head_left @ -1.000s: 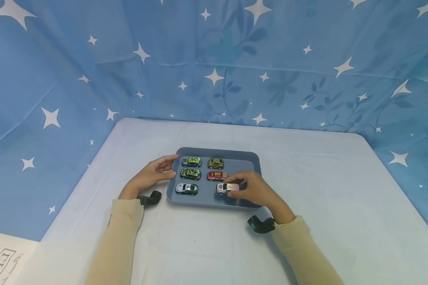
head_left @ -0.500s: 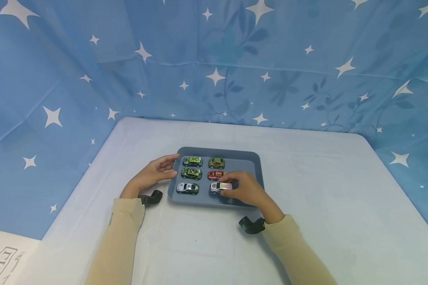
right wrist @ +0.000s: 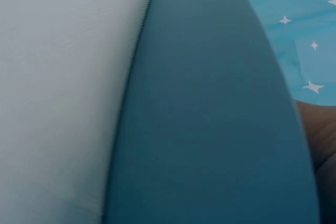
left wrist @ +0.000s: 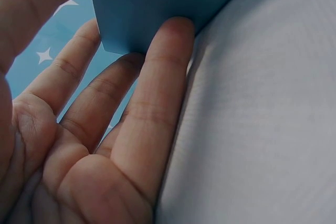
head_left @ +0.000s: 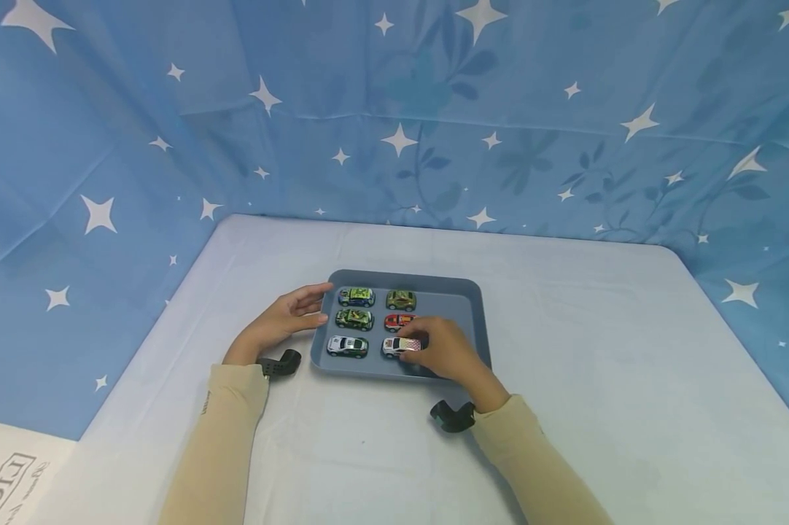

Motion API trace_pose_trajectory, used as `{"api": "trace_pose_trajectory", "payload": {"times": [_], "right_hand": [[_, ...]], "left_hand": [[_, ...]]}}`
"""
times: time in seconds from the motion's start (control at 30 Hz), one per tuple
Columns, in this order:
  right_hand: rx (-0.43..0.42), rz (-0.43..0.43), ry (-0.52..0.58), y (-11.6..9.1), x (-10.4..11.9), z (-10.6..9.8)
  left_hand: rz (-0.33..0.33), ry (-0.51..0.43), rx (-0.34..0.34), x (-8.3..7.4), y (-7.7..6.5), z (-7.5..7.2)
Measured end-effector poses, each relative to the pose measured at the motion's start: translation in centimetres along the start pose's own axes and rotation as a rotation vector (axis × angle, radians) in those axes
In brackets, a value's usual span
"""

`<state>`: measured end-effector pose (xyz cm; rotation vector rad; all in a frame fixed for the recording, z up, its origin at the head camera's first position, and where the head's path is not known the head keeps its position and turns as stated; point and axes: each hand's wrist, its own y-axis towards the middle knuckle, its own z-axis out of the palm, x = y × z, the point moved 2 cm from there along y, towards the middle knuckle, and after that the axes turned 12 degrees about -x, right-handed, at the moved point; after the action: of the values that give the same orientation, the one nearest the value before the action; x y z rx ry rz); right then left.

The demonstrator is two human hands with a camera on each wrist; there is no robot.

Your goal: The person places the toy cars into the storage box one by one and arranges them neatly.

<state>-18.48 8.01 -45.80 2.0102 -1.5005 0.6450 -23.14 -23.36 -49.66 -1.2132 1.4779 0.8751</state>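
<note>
A blue-grey tray (head_left: 456,310) lies on the table with small toy cars standing in two columns. In the head view my right hand (head_left: 448,351) pinches a white toy car with a pink checked rear (head_left: 396,347) at the front of the right column. Behind that car are a red toy car (head_left: 397,321), partly covered by the fingers, and an olive green one (head_left: 401,300). My left hand (head_left: 278,321) rests with extended fingers against the tray's left side; its fingertips (left wrist: 176,32) touch the outer wall in the left wrist view. The right wrist view shows mostly tray wall (right wrist: 210,108).
The left column holds a yellow-green and blue toy car (head_left: 356,297), a green camouflage one (head_left: 354,319) and a white-and-green one (head_left: 348,346). A white cloth (head_left: 604,350) covers the table. A starred blue curtain (head_left: 342,87) hangs behind. Printed paper (head_left: 14,474) lies at lower left.
My right hand has moved left over the tray with the white and pink toy car, bringing it nearer the left column. The left hand keeps its place at the tray's side.
</note>
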Motion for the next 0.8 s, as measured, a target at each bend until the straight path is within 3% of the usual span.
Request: {"api": "trace_pose_trajectory", "payload": {"times": [0.3, 0.53, 0.67, 0.8], "right_hand": [[-0.034, -0.029, -0.055, -0.3, 0.2, 0.6], [-0.035, -0.044, -0.007, -0.6, 0.1, -0.1], [-0.061, -0.126, 0.034, -1.3, -0.8, -0.9], [-0.155, -0.205, 0.038, -2.0, -2.0, -1.8]], "left_hand": [[-0.001, -0.01, 0.004, -0.3, -0.1, 0.2], [0.003, 0.017, 0.009, 0.1, 0.0, 0.1], [-0.001, 0.026, 0.013, 0.4, -0.5, -0.1], [-0.012, 0.027, 0.023, 0.5, -1.4, -0.7]]}}
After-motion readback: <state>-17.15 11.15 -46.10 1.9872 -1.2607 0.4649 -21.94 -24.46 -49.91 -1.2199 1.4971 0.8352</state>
